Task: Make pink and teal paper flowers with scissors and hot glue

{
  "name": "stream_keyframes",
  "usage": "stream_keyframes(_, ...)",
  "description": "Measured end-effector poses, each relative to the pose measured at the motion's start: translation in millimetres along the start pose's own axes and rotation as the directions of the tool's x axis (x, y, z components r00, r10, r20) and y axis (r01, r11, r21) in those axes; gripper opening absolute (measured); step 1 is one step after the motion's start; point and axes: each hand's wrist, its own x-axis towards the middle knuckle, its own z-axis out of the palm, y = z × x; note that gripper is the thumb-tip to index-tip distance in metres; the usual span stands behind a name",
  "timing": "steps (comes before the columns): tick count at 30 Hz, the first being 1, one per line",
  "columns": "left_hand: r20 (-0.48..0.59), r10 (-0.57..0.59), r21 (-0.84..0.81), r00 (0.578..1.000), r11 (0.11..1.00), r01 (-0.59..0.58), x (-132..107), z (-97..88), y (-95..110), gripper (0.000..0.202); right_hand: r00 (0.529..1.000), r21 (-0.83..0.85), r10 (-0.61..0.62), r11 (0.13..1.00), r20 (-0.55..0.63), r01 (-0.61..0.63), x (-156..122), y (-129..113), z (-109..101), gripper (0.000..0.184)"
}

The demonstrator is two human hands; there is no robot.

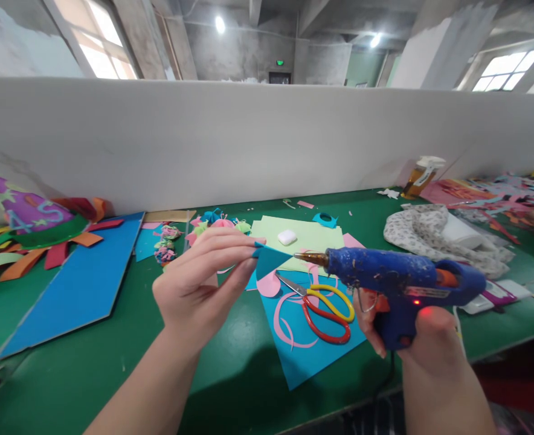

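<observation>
My left hand [203, 275] pinches a small folded piece of blue paper [269, 261] above the green table [231, 362]. My right hand [418, 338] grips the handle of a blue hot glue gun [398, 281]. Its brass nozzle [311, 258] touches or nearly touches the right edge of the blue paper. A red light glows on the gun. Below the paper lie yellow and red scissors [325, 305] on a blue sheet [305, 338] with pink curled strips.
A large blue board [81, 284] lies at the left beside a purple party hat [26, 211] and orange strips. A light green sheet [301, 238], a white eraser [287, 237], a floral cloth [430, 232] and a glue bottle [418, 176] are further back. A white partition [249, 139] runs behind.
</observation>
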Motion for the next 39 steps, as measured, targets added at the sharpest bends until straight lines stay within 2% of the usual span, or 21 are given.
stream_keyframes(3,-0.009,-0.001,0.022,1.000,1.000,0.001,0.1,0.4,-0.6,0.021,0.999,-0.057,-0.034,0.998,0.032,0.035,0.0,0.6,-1.7,0.056)
stream_keyframes(5,-0.009,-0.004,0.024,1.000,1.000,0.004,0.1,0.4,-1.0,0.020,0.997,-0.089,-0.060,0.994,0.052,0.064,0.0,1.2,-2.7,0.050)
stream_keyframes(8,-0.009,0.000,0.020,1.000,1.000,0.001,0.3,0.3,-0.8,0.022,0.998,-0.061,-0.052,0.997,0.041,0.054,0.1,1.3,-2.8,0.056)
stream_keyframes(11,-0.008,0.007,0.006,1.000,1.000,-0.007,0.4,0.3,0.0,0.025,1.000,-0.028,-0.010,1.000,0.021,0.011,0.0,0.3,-1.6,0.083)
stream_keyframes(13,-0.002,0.007,-0.008,1.000,1.000,-0.007,0.6,0.4,0.5,0.025,1.000,-0.027,0.005,1.000,0.020,-0.004,-0.3,-0.4,-0.9,0.091)
stream_keyframes(15,0.005,0.009,-0.006,1.000,1.000,-0.008,0.7,0.5,0.6,0.025,1.000,-0.026,0.006,1.000,0.027,-0.006,-0.6,-0.8,-0.5,0.087)
stream_keyframes(19,0.021,0.011,0.024,1.000,1.000,-0.011,0.8,0.5,0.1,0.026,0.998,-0.066,-0.039,0.997,0.044,0.042,-0.3,-1.0,0.1,0.054)
stream_keyframes(21,0.020,0.016,0.021,1.000,1.000,-0.016,0.8,0.3,-0.1,0.027,0.996,-0.098,-0.072,0.992,0.061,0.077,0.4,-1.2,0.6,0.049)
stream_keyframes(34,0.075,0.001,0.048,0.997,0.999,-0.004,-0.7,-1.2,-0.2,0.031,0.992,-0.136,-0.105,0.984,0.064,0.113,1.4,-1.1,2.0,0.050)
stream_keyframes(39,0.093,-0.002,0.068,0.996,0.998,-0.004,-1.6,-2.2,-1.2,0.030,0.998,-0.092,-0.041,0.995,0.045,0.045,1.8,0.0,2.3,0.051)
